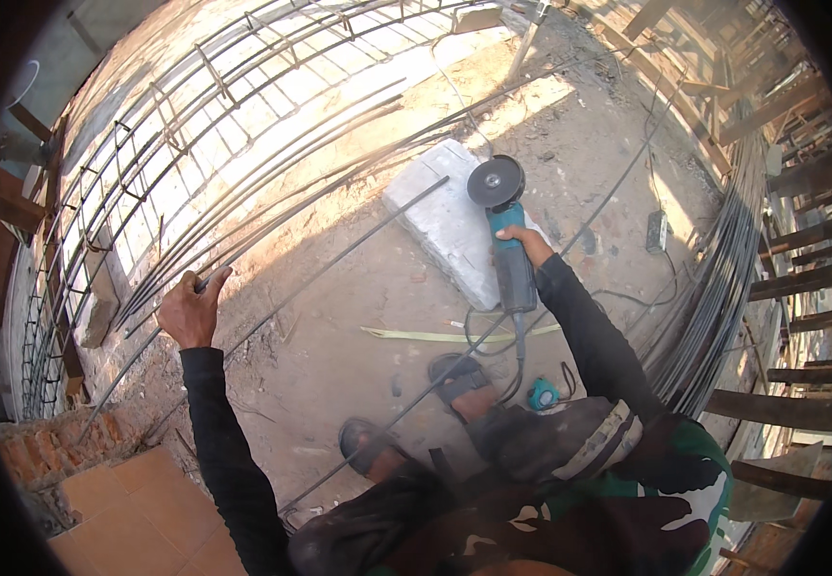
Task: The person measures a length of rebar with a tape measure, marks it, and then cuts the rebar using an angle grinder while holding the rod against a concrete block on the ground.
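My right hand is wrapped round the body of a teal and dark-grey angle grinder. Its dark disc points away from me, over the far right corner of a pale stone block. A long steel rebar lies slanted across the ground, with its far end on top of the block. On the left, my left hand is closed round what looks like another rebar. Part of that bar is hidden by the fingers. The grinder's cord trails back near my feet.
One more rebar runs across my sandalled feet. A teal tape measure and a pale yellow strip lie close by. Rebar cages stand far left. A rebar bundle and a power socket are at right.
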`<control>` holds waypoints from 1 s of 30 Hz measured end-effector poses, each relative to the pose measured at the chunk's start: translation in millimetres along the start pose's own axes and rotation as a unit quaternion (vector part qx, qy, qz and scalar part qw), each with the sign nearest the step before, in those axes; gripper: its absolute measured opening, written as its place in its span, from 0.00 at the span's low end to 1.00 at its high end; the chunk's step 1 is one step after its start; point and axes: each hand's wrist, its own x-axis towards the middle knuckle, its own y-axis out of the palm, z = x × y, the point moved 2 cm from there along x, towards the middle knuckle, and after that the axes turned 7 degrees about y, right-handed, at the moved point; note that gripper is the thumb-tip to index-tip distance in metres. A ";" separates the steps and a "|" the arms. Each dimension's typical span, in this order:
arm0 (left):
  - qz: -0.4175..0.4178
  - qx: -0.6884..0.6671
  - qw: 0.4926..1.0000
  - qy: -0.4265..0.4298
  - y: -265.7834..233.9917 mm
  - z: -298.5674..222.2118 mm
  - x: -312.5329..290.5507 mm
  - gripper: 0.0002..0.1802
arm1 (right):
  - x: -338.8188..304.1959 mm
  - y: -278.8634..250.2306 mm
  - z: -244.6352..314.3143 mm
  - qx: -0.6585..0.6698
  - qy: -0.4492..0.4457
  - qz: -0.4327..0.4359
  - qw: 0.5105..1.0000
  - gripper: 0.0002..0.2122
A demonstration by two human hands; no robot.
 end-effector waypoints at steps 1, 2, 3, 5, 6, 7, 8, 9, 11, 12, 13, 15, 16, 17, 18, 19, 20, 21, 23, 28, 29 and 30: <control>-0.005 0.003 1.000 0.008 -0.6 0.3 1.8 0.35 | 2.6 3.3 -1.5 0.024 0.004 -0.002 1.000 0.23; -0.010 0.006 1.000 0.017 -2.2 1.0 4.9 0.35 | 5.5 7.1 -3.2 0.050 0.007 -0.004 0.999 0.23; -0.015 0.004 1.000 0.026 -2.1 -2.6 6.8 0.34 | 7.1 6.6 -2.9 0.046 0.011 0.000 0.999 0.22; -0.014 0.006 0.999 0.030 0.9 -2.8 7.1 0.32 | 9.0 -3.6 -3.1 0.044 0.019 -0.005 0.999 0.21; -0.007 -0.011 1.000 0.021 8.2 -5.3 5.8 0.32 | 9.5 -15.4 -3.4 0.011 -0.014 -0.024 1.000 0.19; 0.006 -0.019 1.000 0.017 9.3 -3.1 3.3 0.31 | 9.3 -16.0 -5.9 0.010 -0.025 -0.029 0.999 0.19; 0.029 -0.017 0.999 0.018 8.6 -3.2 -1.3 0.31 | 2.9 -17.1 -8.8 0.031 -0.021 -0.028 0.999 0.19; 0.047 -0.012 0.999 0.021 8.0 -2.9 -2.9 0.32 | -6.0 -19.1 -4.5 0.052 -0.021 -0.024 0.998 0.19; 0.049 -0.030 0.998 0.018 14.0 0.0 -13.2 0.32 | -23.9 -32.3 6.7 0.065 -0.036 -0.034 0.997 0.21; 0.071 -0.026 0.997 0.011 15.5 3.3 -18.3 0.32 | -30.8 -41.4 -1.5 0.073 -0.035 -0.037 0.996 0.22; 0.086 -0.025 0.996 0.008 17.7 3.3 -19.1 0.32 | -38.6 -58.2 -3.1 0.089 -0.054 -0.042 0.994 0.22; 0.114 -0.058 0.992 -0.007 29.4 1.8 -25.0 0.33 | -59.9 -93.8 -10.2 0.116 -0.089 -0.046 0.988 0.22; 0.121 -0.053 0.991 -0.006 32.2 -0.3 -24.8 0.33 | -66.3 -110.6 -18.1 0.127 -0.127 -0.076 0.981 0.21; 0.128 -0.047 0.991 -0.006 34.2 -2.2 -25.3 0.33 | -71.0 -125.6 -27.8 0.141 -0.128 -0.108 0.976 0.20; 0.135 -0.041 0.990 -0.005 36.5 -2.6 -25.9 0.34 | -76.7 -136.9 -38.0 0.155 -0.129 -0.141 0.969 0.20; 0.135 -0.043 0.990 -0.006 39.0 0.1 -26.9 0.34 | -80.4 -147.3 -47.5 0.169 -0.132 -0.171 0.962 0.19; 0.135 -0.044 0.990 -0.008 41.9 4.0 -29.5 0.34 | -82.0 -156.1 -57.5 0.148 -0.119 -0.205 0.960 0.19; 0.135 -0.046 0.990 -0.011 44.4 5.3 -30.7 0.34 | -82.3 -166.8 -69.4 0.125 -0.108 -0.240 0.957 0.19; 0.144 -0.076 0.986 -0.017 49.8 -1.0 -32.5 0.35 | -74.8 -192.9 -90.2 0.095 -0.086 -0.298 0.946 0.19; 0.146 -0.057 0.988 0.004 44.8 1.0 -32.0 0.35 | -39.2 -194.2 -122.6 0.155 -0.025 -0.351 0.923 0.21; 0.144 -0.054 0.988 0.012 43.0 2.8 -32.5 0.35 | -33.4 -191.9 -125.6 0.168 -0.024 -0.349 0.922 0.22; 0.140 -0.055 0.988 0.017 42.6 2.4 -33.8 0.35 | -26.8 -193.8 -127.6 0.177 -0.026 -0.349 0.920 0.23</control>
